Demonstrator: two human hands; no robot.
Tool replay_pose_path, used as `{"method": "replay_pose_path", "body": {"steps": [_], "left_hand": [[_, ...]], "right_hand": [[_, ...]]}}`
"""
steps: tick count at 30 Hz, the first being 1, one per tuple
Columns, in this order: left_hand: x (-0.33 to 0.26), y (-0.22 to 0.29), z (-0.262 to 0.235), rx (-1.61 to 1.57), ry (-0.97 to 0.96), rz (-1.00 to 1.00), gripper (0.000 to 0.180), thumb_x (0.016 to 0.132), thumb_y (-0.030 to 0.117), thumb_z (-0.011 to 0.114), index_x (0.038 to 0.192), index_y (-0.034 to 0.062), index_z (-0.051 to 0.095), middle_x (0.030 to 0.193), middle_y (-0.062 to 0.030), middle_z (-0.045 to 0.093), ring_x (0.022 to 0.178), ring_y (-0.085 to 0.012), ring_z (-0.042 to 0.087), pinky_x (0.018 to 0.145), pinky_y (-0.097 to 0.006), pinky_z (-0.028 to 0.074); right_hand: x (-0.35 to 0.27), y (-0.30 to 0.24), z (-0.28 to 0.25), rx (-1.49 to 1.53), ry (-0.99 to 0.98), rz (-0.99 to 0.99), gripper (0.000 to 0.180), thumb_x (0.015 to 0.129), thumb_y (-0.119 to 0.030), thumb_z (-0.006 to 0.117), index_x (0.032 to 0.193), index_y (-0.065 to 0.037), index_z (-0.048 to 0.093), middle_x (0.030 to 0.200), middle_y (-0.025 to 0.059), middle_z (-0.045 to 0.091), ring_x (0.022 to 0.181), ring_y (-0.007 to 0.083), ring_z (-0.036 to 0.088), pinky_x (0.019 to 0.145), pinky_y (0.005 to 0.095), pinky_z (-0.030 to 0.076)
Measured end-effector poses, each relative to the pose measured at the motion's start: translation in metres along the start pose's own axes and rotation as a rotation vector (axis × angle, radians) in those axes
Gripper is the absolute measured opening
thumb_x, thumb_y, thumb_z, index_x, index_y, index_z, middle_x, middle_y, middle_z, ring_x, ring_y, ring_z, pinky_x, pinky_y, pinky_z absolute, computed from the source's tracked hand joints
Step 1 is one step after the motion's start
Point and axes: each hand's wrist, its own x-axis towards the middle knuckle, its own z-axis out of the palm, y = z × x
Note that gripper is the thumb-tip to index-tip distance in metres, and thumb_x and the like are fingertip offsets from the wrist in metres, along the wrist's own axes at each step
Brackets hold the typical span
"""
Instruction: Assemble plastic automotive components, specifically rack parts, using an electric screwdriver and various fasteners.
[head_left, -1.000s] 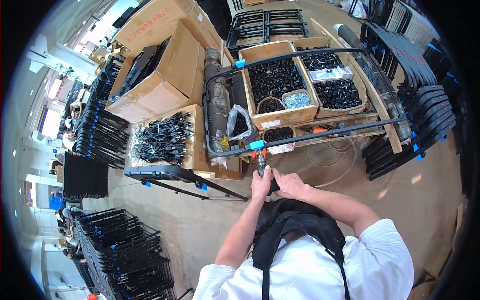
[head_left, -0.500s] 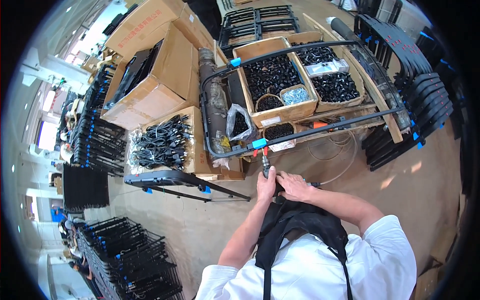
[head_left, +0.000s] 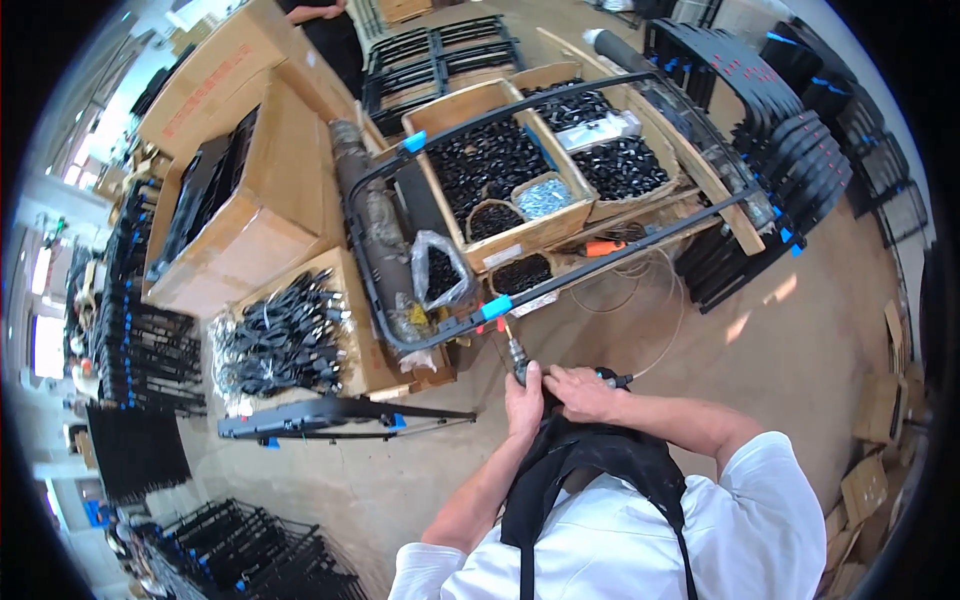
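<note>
Both my hands are closed around a drill-like driver [head_left: 518, 358] with a metal chuck, held in front of my body. My left hand [head_left: 523, 402] wraps the near side just behind the chuck. My right hand [head_left: 585, 394] grips the rear, where a hose fitting shows beside it; the handle is mostly hidden by my fingers. The driver's thin tip points at the near bar of a black tubular frame [head_left: 640, 243], close to a blue clip [head_left: 497, 307] and small red pieces [head_left: 490, 326]. Whether the tip touches the bar, I cannot tell.
Under the frame stand a wooden box [head_left: 530, 240] of black parts, a bag [head_left: 440, 268] and a tub [head_left: 522, 272] of black pieces. Coiled cables [head_left: 285, 335] fill a carton at left. A thin hose [head_left: 683, 310] loops right. Another person [head_left: 335, 40] stands at the far side.
The whole view has swung, so the frame and boxes sit further left. The driver's tip is slightly further back from the bar. Another person has come into view at the top.
</note>
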Motion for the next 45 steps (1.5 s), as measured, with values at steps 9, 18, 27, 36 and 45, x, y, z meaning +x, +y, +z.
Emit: {"method": "replay_pose_path", "body": {"steps": [9,18,27,36,45], "left_hand": [[0.034,0.054,0.040,0.510,-0.460,0.140,0.053,0.106,0.050,0.056,0.120,-0.0004,0.064,0.108,-0.0271,0.071,0.103,-0.0424,0.069,0.090,-0.050,0.053],[0.162,0.252,0.198,0.607,-0.374,1.028,0.019,0.098,0.021,0.066,0.105,0.0067,0.076,0.101,-0.0160,0.073,0.098,-0.0377,0.067,0.088,-0.048,0.052],[0.353,0.268,0.349,1.624,-0.525,0.990,0.026,0.088,0.017,0.072,0.113,0.0177,0.077,0.109,-0.0096,0.070,0.113,-0.0275,0.063,0.097,-0.043,0.047],[0.350,0.353,0.353,0.846,-0.686,0.459,0.034,0.099,0.023,0.065,0.128,0.0059,0.068,0.102,-0.0188,0.076,0.091,-0.0287,0.074,0.081,-0.040,0.058],[0.405,0.451,0.423,0.381,-0.545,0.762,0.031,0.107,0.023,0.060,0.129,0.0025,0.066,0.105,-0.0146,0.072,0.093,-0.0196,0.069,0.087,-0.035,0.055]], "right_hand": [[-0.067,0.060,-0.048,0.161,0.139,0.175,0.070,0.077,-0.019,0.077,0.141,-0.003,0.051,0.122,0.0206,0.064,0.115,0.0409,0.066,0.097,0.0477,0.056],[-0.092,0.271,-0.117,0.268,0.497,0.819,0.068,0.081,-0.019,0.075,0.144,-0.010,0.051,0.121,0.0230,0.065,0.115,0.0446,0.065,0.098,0.0521,0.055],[-0.027,0.489,-0.154,0.199,0.314,0.976,0.072,0.083,-0.006,0.069,0.151,-0.006,0.043,0.134,0.0310,0.055,0.119,0.0486,0.062,0.102,0.0532,0.053],[-0.077,0.410,-0.265,0.438,-0.238,0.456,0.015,0.086,-0.011,0.067,0.099,-0.006,0.074,0.096,0.0195,0.070,0.098,0.0410,0.070,0.085,0.0513,0.058],[0.168,0.430,-0.203,-0.018,0.027,0.413,0.019,0.094,-0.015,0.059,0.099,-0.009,0.077,0.092,0.0035,0.079,0.093,0.0254,0.077,0.076,0.0418,0.059]]}}
